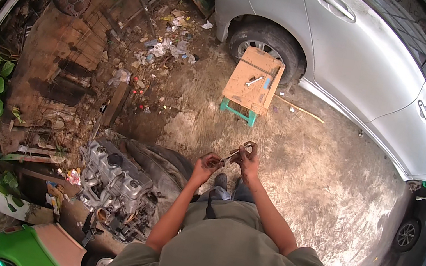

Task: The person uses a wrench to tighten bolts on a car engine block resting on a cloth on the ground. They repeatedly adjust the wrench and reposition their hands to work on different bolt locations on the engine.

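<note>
My left hand (209, 161) and my right hand (246, 158) are held close together in front of my body, both with dirt-darkened fingers. A thin, light-coloured rod-like piece (230, 155) runs between them, and the fingers of each hand close on it. It is too small to tell its exact kind. Ahead of my hands stands a stool with a green base (238, 111) and a worn wooden board (247, 96) on top. On the board lie a spanner (254, 81) and a small blue item (267, 83).
A car engine (122, 177) sits at my left, beside a dark tyre-like shape (161, 166). A silver car (362, 62) stands at the right, its rear wheel (265, 45) behind the stool. A stick (300, 109) and litter (165, 47) lie on the concrete floor.
</note>
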`<action>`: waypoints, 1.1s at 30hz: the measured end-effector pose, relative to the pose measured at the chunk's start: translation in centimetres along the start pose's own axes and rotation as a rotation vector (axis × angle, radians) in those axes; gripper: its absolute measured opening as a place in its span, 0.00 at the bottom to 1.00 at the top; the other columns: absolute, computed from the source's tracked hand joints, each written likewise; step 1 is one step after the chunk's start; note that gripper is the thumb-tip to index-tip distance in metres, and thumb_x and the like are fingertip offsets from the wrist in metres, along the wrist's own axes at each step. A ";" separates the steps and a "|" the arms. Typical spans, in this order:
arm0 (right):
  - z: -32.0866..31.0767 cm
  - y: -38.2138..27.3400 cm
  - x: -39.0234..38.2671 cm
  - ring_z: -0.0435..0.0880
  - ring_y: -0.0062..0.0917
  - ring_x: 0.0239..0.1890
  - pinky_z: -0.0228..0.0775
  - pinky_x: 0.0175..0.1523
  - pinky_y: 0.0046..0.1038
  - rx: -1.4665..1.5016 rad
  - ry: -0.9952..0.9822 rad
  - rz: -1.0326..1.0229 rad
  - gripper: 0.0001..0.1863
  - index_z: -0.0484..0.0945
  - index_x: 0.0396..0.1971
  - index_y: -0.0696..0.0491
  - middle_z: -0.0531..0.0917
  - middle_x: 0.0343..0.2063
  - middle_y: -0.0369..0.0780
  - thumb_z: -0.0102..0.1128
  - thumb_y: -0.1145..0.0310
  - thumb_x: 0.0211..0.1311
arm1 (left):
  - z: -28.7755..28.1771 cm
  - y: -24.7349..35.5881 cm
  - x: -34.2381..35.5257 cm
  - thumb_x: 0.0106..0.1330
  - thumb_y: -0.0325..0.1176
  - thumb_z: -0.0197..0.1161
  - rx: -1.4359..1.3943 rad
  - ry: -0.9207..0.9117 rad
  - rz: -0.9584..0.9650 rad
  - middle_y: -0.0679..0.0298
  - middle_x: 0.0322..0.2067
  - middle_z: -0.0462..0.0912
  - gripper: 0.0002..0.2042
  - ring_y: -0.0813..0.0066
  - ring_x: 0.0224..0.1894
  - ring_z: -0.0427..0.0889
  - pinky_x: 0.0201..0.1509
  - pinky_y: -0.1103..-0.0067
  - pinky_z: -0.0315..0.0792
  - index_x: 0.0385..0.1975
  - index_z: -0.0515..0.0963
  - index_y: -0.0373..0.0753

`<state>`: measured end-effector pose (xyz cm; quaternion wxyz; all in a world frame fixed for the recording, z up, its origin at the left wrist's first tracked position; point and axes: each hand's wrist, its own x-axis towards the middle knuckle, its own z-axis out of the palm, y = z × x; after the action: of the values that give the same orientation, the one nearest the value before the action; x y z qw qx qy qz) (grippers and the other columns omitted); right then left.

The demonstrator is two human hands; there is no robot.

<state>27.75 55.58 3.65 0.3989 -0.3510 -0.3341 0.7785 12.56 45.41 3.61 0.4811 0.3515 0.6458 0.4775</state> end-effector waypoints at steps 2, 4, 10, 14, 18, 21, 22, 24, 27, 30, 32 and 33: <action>-0.5 0.6 -2.3 0.84 0.28 0.27 0.78 0.33 0.30 -0.006 -0.041 0.035 0.11 0.63 0.45 0.54 0.82 0.30 0.47 0.54 0.69 0.69 | 0.1 -1.2 -3.1 0.60 0.24 0.67 -0.004 0.074 0.013 0.64 0.33 0.82 0.08 0.79 0.37 0.80 0.44 0.80 0.73 0.37 0.78 0.33; -0.9 1.0 -3.9 0.84 0.28 0.27 0.79 0.33 0.30 -0.151 -0.072 0.094 0.10 0.65 0.42 0.56 0.83 0.31 0.47 0.56 0.70 0.68 | 0.2 -2.2 -5.7 0.60 0.24 0.66 -0.038 0.160 0.045 0.64 0.32 0.83 0.07 0.80 0.37 0.80 0.44 0.81 0.73 0.36 0.78 0.33; -2.7 1.4 -9.0 0.83 0.24 0.27 0.77 0.32 0.26 -0.354 -0.319 0.237 0.10 0.72 0.36 0.59 0.84 0.27 0.46 0.62 0.70 0.64 | 1.1 -5.5 -12.8 0.60 0.23 0.65 -0.106 0.359 0.009 0.64 0.29 0.83 0.04 0.81 0.32 0.79 0.38 0.81 0.72 0.34 0.79 0.34; -3.3 2.2 -12.3 0.81 0.20 0.25 0.73 0.30 0.24 -0.498 -0.449 0.292 0.09 0.75 0.35 0.59 0.84 0.26 0.43 0.63 0.69 0.64 | 2.1 -6.7 -18.5 0.60 0.24 0.66 -0.092 0.427 0.015 0.66 0.29 0.83 0.04 0.83 0.31 0.79 0.35 0.82 0.71 0.34 0.79 0.34; -2.9 3.1 -15.7 0.78 0.18 0.26 0.70 0.32 0.23 -0.587 -0.595 0.365 0.09 0.79 0.34 0.60 0.82 0.24 0.38 0.62 0.68 0.64 | 2.0 -6.8 -24.1 0.60 0.25 0.67 -0.035 0.447 -0.027 0.66 0.27 0.83 0.05 0.83 0.30 0.78 0.35 0.83 0.70 0.33 0.80 0.34; -1.6 4.3 -17.6 0.77 0.16 0.27 0.69 0.34 0.23 -0.714 -0.697 0.340 0.09 0.80 0.34 0.59 0.81 0.24 0.36 0.62 0.68 0.64 | 1.0 -7.1 -26.9 0.59 0.28 0.69 -0.042 0.476 -0.097 0.65 0.30 0.84 0.08 0.82 0.34 0.79 0.40 0.82 0.72 0.36 0.80 0.33; -0.9 4.8 -18.0 0.76 0.16 0.27 0.69 0.33 0.23 -0.728 -0.745 0.303 0.09 0.80 0.34 0.59 0.81 0.24 0.35 0.62 0.68 0.63 | 0.4 -7.1 -27.4 0.60 0.28 0.69 -0.070 0.482 -0.137 0.64 0.31 0.84 0.09 0.80 0.36 0.81 0.42 0.81 0.73 0.36 0.80 0.33; 0.5 5.7 -18.9 0.76 0.17 0.29 0.69 0.35 0.25 -0.726 -0.817 0.284 0.10 0.80 0.36 0.60 0.80 0.25 0.36 0.62 0.67 0.63 | -0.8 -7.0 -28.6 0.60 0.28 0.68 -0.107 0.505 -0.114 0.63 0.32 0.84 0.08 0.79 0.38 0.82 0.44 0.80 0.74 0.36 0.80 0.32; 3.2 6.9 -20.2 0.74 0.15 0.28 0.66 0.34 0.23 -0.826 -0.857 0.286 0.09 0.78 0.37 0.58 0.79 0.25 0.34 0.61 0.67 0.64 | -3.1 -6.7 -29.9 0.62 0.27 0.67 -0.197 0.529 -0.040 0.62 0.34 0.85 0.07 0.78 0.39 0.82 0.46 0.79 0.74 0.38 0.80 0.33; 6.2 9.1 -21.6 0.73 0.16 0.25 0.66 0.32 0.23 -0.871 -0.882 0.303 0.10 0.76 0.39 0.57 0.78 0.24 0.34 0.58 0.66 0.66 | -5.7 -6.8 -31.5 0.63 0.26 0.65 -0.200 0.538 -0.002 0.63 0.34 0.85 0.07 0.78 0.39 0.82 0.45 0.78 0.74 0.39 0.81 0.33; 8.0 11.1 -22.9 0.73 0.16 0.24 0.66 0.31 0.23 -0.833 -0.876 0.315 0.09 0.76 0.37 0.58 0.77 0.23 0.34 0.57 0.66 0.67 | -7.7 -7.2 -33.0 0.64 0.25 0.63 -0.238 0.511 0.043 0.63 0.36 0.85 0.08 0.77 0.39 0.82 0.46 0.78 0.74 0.41 0.80 0.33; 8.9 12.4 -23.8 0.73 0.16 0.24 0.66 0.31 0.23 -0.791 -0.839 0.321 0.09 0.76 0.37 0.57 0.77 0.22 0.35 0.56 0.66 0.67 | -8.9 -7.6 -34.0 0.65 0.25 0.62 -0.248 0.495 0.051 0.62 0.37 0.84 0.08 0.77 0.40 0.82 0.47 0.77 0.74 0.42 0.80 0.33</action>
<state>26.05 27.41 5.09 -0.0507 -0.1815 -0.6702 0.7179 13.99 9.61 6.80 0.3358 0.1788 0.6714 0.6360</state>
